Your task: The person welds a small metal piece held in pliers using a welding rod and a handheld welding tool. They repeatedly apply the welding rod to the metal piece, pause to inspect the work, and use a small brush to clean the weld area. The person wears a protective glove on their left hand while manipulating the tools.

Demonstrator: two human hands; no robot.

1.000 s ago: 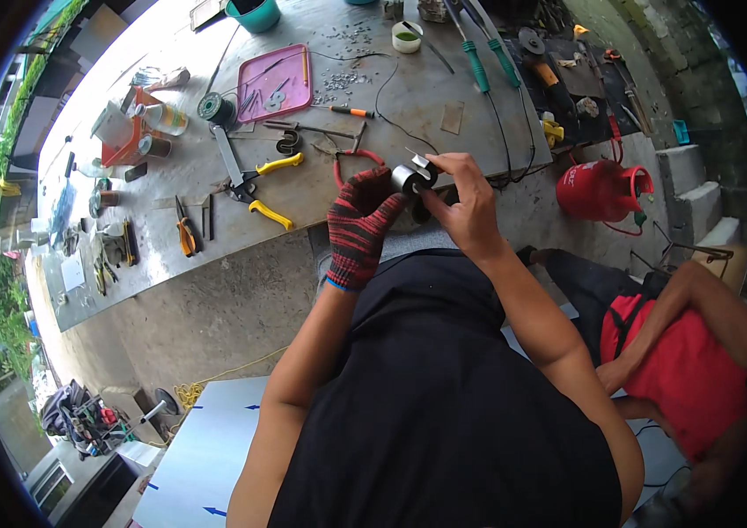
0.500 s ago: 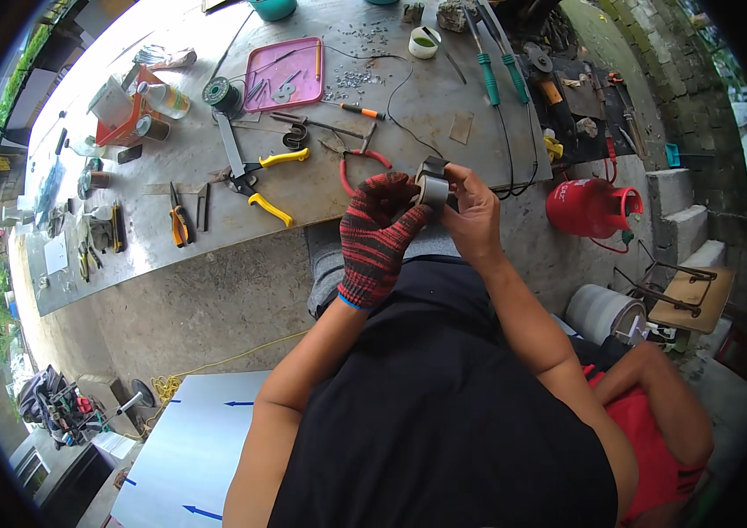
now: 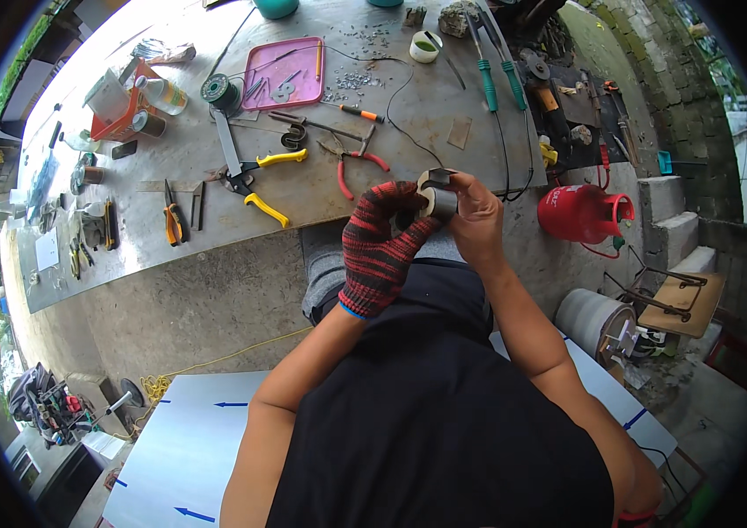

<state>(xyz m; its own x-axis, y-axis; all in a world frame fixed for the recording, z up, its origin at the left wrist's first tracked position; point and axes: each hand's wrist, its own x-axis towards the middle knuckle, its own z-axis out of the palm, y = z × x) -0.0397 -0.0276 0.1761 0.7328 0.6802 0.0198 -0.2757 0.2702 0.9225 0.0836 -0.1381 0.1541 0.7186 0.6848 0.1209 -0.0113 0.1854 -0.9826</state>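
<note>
My left hand [image 3: 384, 245], in a red and black knitted glove, is closed with its fingertips on a short grey cylindrical piece [image 3: 445, 205]. The piece has a pale, curved edge on its left side and a dark part at its top; its exact kind is unclear. From the other side, my bare right hand [image 3: 479, 220] grips the same piece, thumb and fingers bent against it. Both hands are held just off the near edge of the metal table [image 3: 321, 198]. Closest to them on the tabletop lie red-handled pliers [image 3: 351, 163].
Yellow-handled cutters [image 3: 255, 180], orange-handled pliers [image 3: 173, 220] and a pink tray [image 3: 307, 88] lie on the table. An orange basket [image 3: 118, 128] holds containers. Green-handled tools [image 3: 488, 85] lie at the back right. On the right stands a red gas cylinder [image 3: 571, 211].
The grey piece has turned in my hands and shifted slightly right and down, both hands still on it. The person in red at lower right has mostly left view.
</note>
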